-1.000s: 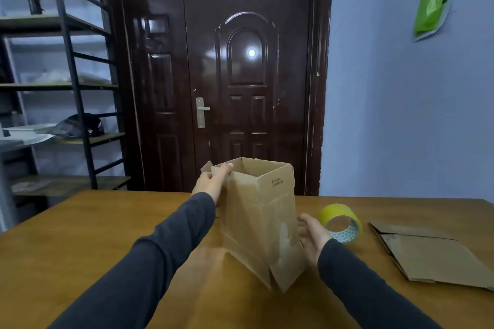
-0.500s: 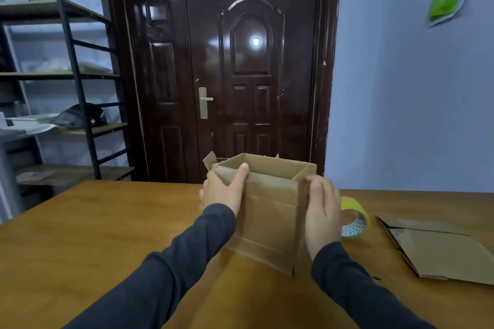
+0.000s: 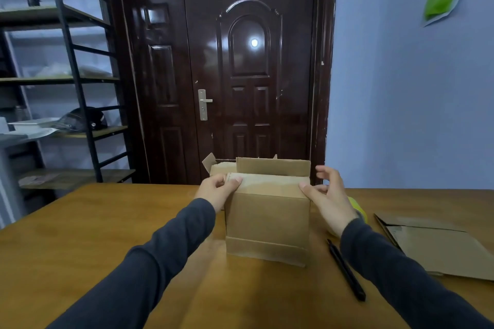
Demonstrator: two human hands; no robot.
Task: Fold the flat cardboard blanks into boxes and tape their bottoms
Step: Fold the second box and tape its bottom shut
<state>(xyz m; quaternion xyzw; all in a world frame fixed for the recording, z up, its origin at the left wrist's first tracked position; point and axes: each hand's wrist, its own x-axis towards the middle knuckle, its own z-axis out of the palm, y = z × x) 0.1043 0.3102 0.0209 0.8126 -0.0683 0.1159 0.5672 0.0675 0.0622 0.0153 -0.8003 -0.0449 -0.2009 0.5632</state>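
A brown cardboard box [image 3: 267, 219] stands upright in the middle of the wooden table [image 3: 80, 235]. Its near top flap is bent inward and the far flap stands up. My left hand [image 3: 217, 191] grips the box's upper left corner, thumb on the near flap. My right hand [image 3: 327, 195] presses its thumb on the upper right corner, the other fingers spread apart. A yellow tape roll [image 3: 359, 211] lies just behind my right wrist, mostly hidden. Flat cardboard blanks [image 3: 438, 246] lie at the right.
A black pen [image 3: 346, 270] lies on the table right of the box. A second piece of cardboard [image 3: 211, 163] shows behind the box. A dark door [image 3: 227, 75] stands beyond the table, metal shelving [image 3: 66, 75] at the left.
The box has turned square to me and settled on the table. Both hands moved up to its top corners and the near flap has been pushed inward.
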